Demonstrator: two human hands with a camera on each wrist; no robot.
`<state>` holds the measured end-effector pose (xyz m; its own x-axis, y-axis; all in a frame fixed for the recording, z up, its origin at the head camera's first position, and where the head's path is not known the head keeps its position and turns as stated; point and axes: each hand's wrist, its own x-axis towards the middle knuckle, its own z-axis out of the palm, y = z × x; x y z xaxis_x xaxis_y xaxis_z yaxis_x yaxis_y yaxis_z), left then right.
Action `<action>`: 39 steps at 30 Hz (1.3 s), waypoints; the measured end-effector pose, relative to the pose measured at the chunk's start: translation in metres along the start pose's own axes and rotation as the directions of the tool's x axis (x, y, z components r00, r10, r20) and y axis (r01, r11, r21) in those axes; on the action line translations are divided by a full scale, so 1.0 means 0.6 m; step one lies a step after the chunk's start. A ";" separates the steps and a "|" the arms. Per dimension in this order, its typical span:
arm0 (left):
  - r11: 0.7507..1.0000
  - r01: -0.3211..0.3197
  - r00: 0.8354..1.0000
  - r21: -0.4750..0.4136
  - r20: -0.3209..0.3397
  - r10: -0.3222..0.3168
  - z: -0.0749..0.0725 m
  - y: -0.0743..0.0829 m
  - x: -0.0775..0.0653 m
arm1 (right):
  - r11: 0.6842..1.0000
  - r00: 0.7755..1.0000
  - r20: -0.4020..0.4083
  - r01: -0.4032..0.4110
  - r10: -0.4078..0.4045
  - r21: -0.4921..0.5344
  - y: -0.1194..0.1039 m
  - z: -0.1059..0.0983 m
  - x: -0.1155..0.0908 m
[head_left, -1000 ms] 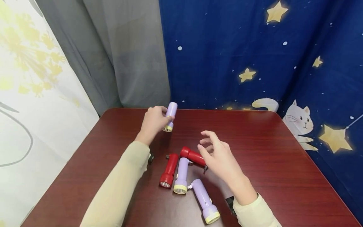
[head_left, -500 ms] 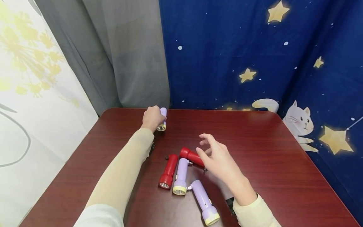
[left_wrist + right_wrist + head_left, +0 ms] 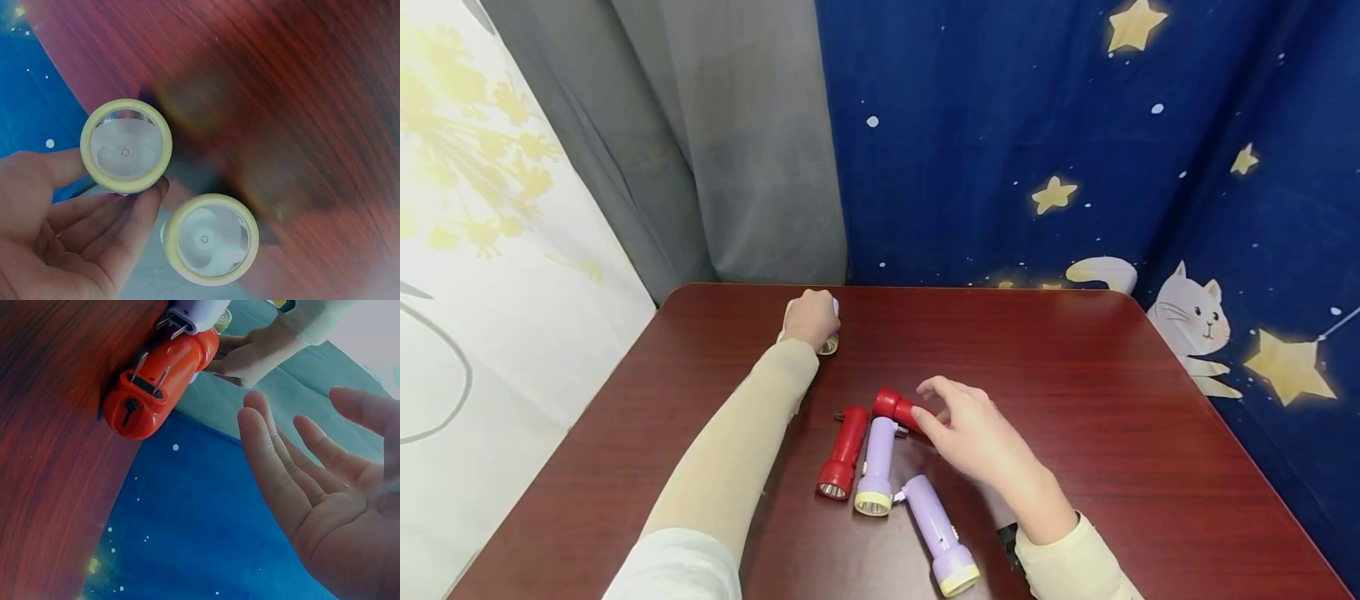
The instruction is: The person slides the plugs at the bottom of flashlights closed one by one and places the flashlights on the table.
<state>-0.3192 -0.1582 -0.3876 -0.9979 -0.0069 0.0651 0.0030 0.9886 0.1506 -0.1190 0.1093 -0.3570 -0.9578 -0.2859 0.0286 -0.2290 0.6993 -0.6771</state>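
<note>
At the far left of the table my left hand (image 3: 810, 320) pinches a purple flashlight (image 3: 127, 147) between thumb and fingers, its yellow-rimmed lens facing back toward the wrist. Beside it, against the outer side of the fingers, is a second yellow-rimmed flashlight (image 3: 209, 240), mostly hidden in the head view. My right hand (image 3: 981, 433), fingers loosely bent and holding nothing, hovers by a red flashlight (image 3: 891, 404) and covers part of it. In the right wrist view, metal plug prongs stick out of that red flashlight (image 3: 169, 369).
Another red flashlight (image 3: 844, 454) lies left of a purple flashlight (image 3: 877, 467). Closer to me rests one more purple flashlight (image 3: 936, 529), angled to the right. Grey and blue curtains (image 3: 955, 167) hang behind the brown table (image 3: 1112, 400).
My left hand has carried the purple flashlight leftward and lowered it toward the table. My right hand has come down slightly, nearer the red flashlight.
</note>
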 end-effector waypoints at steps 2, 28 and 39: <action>1.000 -0.005 1.000 -0.011 0.002 0.005 -0.001 -0.001 0.001 | 1.000 1.000 0.019 0.004 -0.004 -0.011 0.001 0.000 0.000; 0.999 -0.003 0.998 -0.037 0.063 0.006 -0.015 -0.003 -0.008 | 0.980 0.919 0.388 0.130 -0.064 -0.147 0.019 0.008 -0.016; 0.998 0.040 0.998 -0.052 0.045 -0.038 -0.024 -0.001 -0.012 | 0.972 0.898 0.441 0.105 -0.002 -0.210 0.019 0.027 -0.024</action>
<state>-0.3109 -0.1608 -0.3740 -0.9992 -0.0378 0.0151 -0.0339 0.9783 0.2044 -0.1051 0.1105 -0.3768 -0.7828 -0.5465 -0.2974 -0.3592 0.7873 -0.5012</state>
